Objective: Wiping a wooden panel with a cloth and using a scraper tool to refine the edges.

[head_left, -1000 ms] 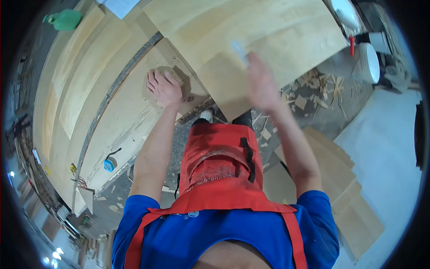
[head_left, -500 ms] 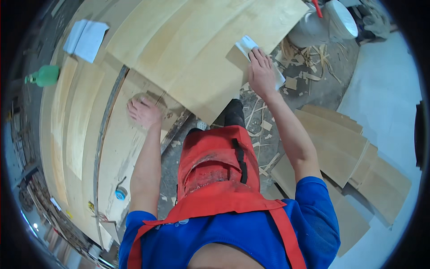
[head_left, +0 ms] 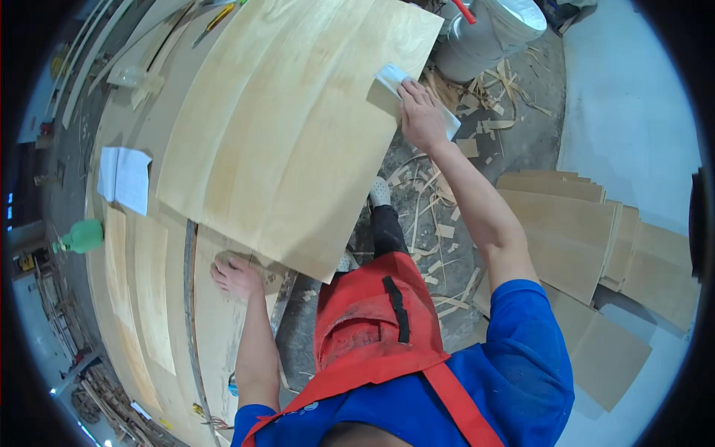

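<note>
A large pale plywood panel lies across the bench and overhangs its right side. At the panel's right edge, my right hand is closed over a flat white rectangular pad, whose ends stick out past the fingers. Part of the pad lies over the panel and part extends beyond it; its underside is hidden. My left hand lies on the board below, just off the panel's near edge. Its fingers are apart and nothing shows in them.
White paper and a green bottle are on the left. A yellow knife lies beyond the panel. At the far right stands a bucket, with wood scraps around it. Thin brown sheets are stacked on my right.
The whole view has shifted. My right hand and the white pad have moved farther along the panel's right edge, away from me. My left hand stays near the panel's near edge.
</note>
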Available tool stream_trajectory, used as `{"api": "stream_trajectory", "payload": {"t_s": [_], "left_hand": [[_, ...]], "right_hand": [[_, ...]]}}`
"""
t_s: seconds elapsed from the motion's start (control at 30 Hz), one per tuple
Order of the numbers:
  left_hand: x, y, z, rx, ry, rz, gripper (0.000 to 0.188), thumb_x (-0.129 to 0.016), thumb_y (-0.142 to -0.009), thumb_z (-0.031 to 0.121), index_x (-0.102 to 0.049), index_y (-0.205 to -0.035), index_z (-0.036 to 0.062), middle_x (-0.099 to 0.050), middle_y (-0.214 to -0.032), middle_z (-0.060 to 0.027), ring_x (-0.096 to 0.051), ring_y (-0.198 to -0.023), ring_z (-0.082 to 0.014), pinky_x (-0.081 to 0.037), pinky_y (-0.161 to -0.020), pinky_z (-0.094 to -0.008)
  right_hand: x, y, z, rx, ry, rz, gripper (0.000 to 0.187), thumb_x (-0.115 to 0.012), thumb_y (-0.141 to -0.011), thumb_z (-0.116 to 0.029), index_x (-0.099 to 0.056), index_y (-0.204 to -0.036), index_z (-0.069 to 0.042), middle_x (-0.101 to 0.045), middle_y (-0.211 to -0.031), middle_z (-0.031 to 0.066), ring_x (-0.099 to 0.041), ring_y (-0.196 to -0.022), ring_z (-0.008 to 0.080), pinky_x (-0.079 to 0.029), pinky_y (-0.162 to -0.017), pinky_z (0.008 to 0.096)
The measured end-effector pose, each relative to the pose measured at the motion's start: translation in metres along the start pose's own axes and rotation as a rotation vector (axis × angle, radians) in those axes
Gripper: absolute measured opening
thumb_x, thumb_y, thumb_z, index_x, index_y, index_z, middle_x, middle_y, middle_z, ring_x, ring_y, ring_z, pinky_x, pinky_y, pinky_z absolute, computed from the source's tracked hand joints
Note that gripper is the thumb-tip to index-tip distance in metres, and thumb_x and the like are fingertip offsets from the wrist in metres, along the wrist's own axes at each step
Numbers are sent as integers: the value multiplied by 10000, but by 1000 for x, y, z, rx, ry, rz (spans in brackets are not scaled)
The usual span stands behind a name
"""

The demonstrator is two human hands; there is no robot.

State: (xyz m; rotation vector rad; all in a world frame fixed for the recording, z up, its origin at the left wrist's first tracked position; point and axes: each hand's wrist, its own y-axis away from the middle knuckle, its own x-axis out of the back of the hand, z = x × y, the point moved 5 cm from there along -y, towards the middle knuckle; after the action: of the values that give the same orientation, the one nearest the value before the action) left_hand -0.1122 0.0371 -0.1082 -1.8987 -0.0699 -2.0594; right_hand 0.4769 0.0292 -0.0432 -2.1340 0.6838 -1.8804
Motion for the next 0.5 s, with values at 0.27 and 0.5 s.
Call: {"api": "stream_trajectory", "payload": {"t_s": [0.27,0.5], "left_hand": [[3,-1,-3,21,-87,-40,582,-492,-1093,394,-455,-1568,59,-447,-1592,-221,-411,-1479,-402,-334,-1218,-544],[-5,-7,-15,-4,-179,-166,539,-448,-1120,303,-411,-1567,4,-418,-1596,-283,-376,-1498,-458,-353,-1222,-550]], "right_hand": [[-1,-5,-11,225,-207,-160,493,-644,-874,-66,-620,-1363,-13,-599,-1479,174,-549,-1409,358,-405,-1200,548],[-10,-49,42,144,-102,-145,441,-652,-890,-69,-644,-1328,-17,-617,-1460,165,-580,-1377,351,-424,-1190,539]]}}
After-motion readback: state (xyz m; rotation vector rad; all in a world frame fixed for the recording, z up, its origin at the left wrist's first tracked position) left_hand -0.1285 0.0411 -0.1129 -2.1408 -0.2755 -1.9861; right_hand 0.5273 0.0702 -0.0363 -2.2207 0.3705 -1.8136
